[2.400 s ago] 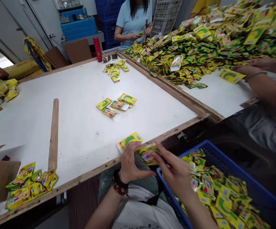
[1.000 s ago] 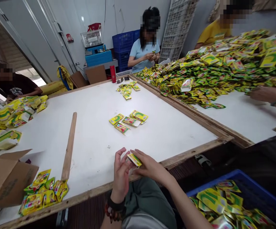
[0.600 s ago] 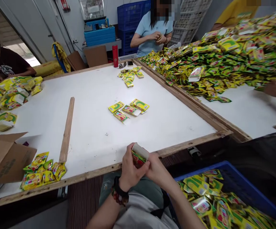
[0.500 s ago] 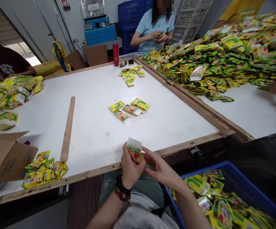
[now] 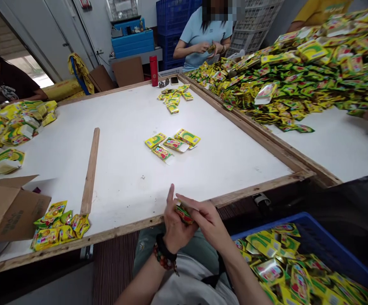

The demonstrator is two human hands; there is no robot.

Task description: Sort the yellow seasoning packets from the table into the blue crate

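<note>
Both my hands meet just in front of the white table's wooden front edge [image 5: 241,192]. My left hand [image 5: 173,226] cups a small yellow-green carton [image 5: 184,213], index finger pointing up. My right hand [image 5: 206,220] covers the carton from the right, fingers laid flat over its top. Only a sliver of the carton shows between them. A few flat cartons [image 5: 172,143] lie in the middle of the table.
A blue crate [image 5: 330,250] of flat cartons stands at my lower right. A wooden stick [image 5: 90,169], sachets [image 5: 58,224] and a cardboard box [image 5: 9,209] sit at left. A big carton heap [image 5: 298,72] covers the right table. Other people work at the far end, left and right.
The upright open carton in my left hand has been pressed down between both hands; my right hand has moved over its top, hiding the white flap.
</note>
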